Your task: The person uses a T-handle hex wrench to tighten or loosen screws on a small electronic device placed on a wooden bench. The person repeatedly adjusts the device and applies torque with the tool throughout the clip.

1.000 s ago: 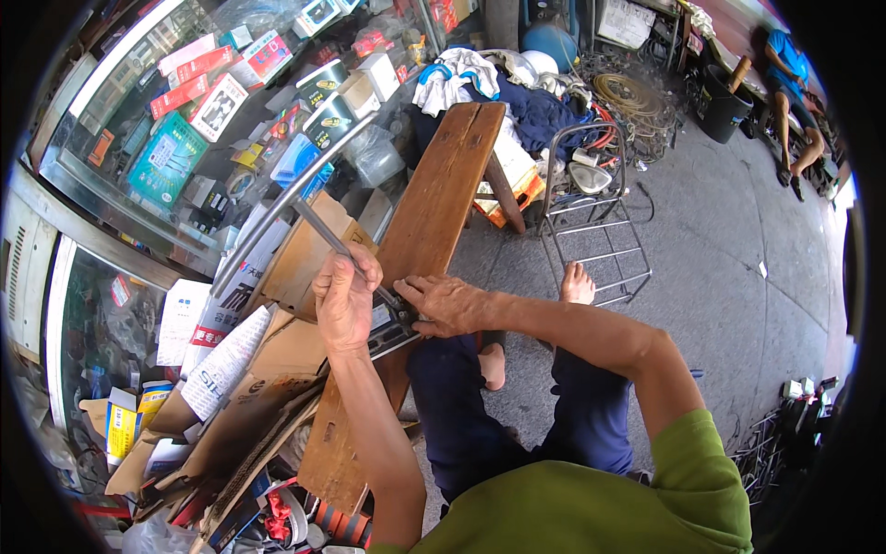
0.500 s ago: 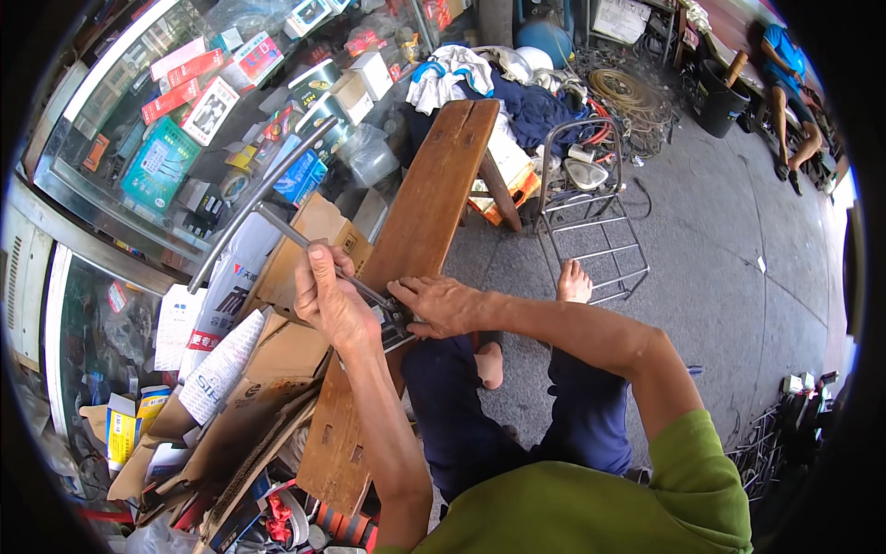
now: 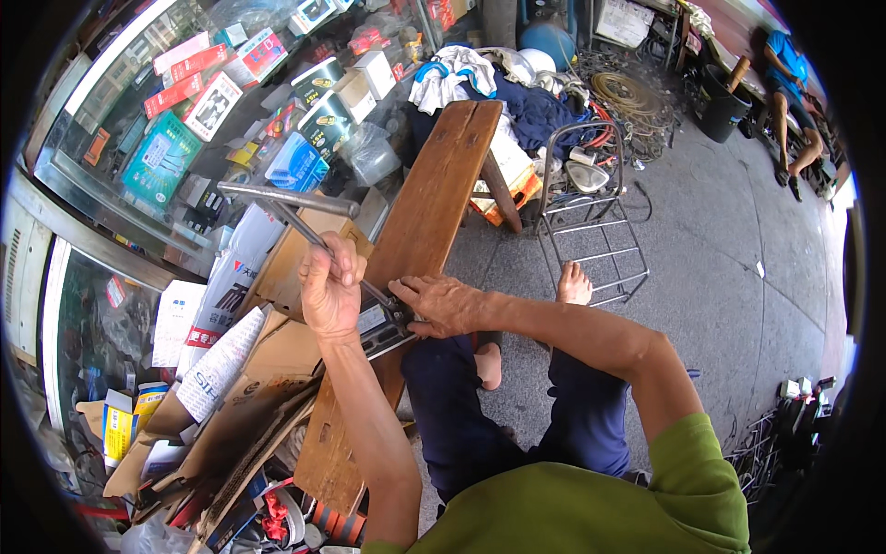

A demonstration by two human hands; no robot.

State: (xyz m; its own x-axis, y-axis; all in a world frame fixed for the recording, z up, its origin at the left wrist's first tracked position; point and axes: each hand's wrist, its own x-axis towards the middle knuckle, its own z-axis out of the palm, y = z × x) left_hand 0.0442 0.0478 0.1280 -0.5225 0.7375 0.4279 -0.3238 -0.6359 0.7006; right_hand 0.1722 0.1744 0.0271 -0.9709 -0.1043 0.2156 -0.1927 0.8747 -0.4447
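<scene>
My left hand (image 3: 329, 288) is closed around the shaft of a long metal T-handle wrench (image 3: 293, 210), whose crossbar sticks up to the upper left. The wrench's lower end meets a dark metal part (image 3: 386, 328) lying on a long brown wooden bench (image 3: 434, 203). Resting flat on the bench, my right hand (image 3: 441, 305) presses on that metal part at the wrench tip. I sit astride the bench in dark blue trousers, one bare foot (image 3: 573, 283) on the floor.
Flattened cardboard and papers (image 3: 231, 388) pile up left of the bench, beside a glass counter of boxed goods (image 3: 166, 157). A wire metal rack (image 3: 591, 231) stands right of the bench. Clothes and cables lie beyond it. Another person (image 3: 794, 92) sits far right.
The wrench's crossbar has swung up and to the left as my left hand turned it. My right hand has stayed on the metal part.
</scene>
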